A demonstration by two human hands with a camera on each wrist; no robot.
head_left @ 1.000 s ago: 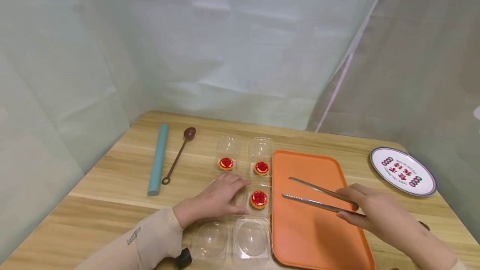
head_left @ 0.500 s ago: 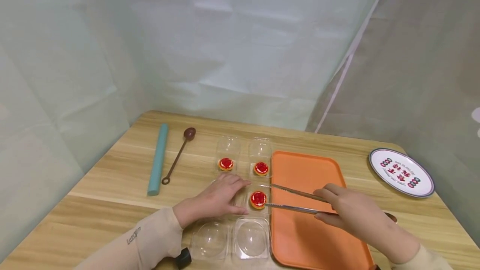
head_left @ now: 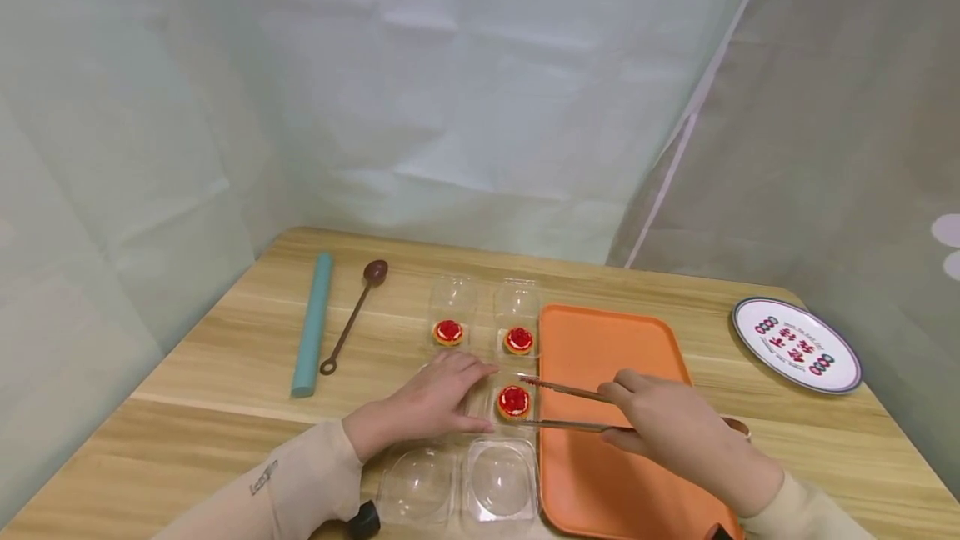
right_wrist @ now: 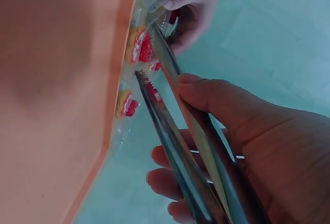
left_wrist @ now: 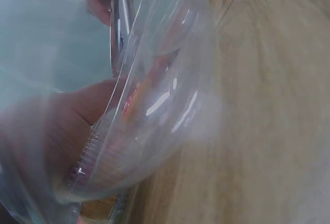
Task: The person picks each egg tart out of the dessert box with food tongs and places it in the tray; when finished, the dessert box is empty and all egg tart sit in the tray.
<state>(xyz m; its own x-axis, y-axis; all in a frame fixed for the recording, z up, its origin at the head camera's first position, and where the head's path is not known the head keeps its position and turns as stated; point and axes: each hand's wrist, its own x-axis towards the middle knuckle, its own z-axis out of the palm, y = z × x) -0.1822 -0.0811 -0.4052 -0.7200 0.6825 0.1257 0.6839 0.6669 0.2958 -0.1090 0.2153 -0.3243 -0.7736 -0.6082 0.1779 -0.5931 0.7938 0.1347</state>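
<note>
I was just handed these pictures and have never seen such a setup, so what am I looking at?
There is no robot here, just a person working bare-handed and wearing three cameras. The wide picture is from the head, looking down; the others are from the left and right wrists. On the wooden table are a teal rod, a brown spoon, clear plastic containers, an orange tray and a patterned plate. The head view shows three red-topped tarts. The right hand holds metal tongs, their tips on either side of the nearest tart; whether they touch it is hard to tell. The left hand rests beside it.
</note>
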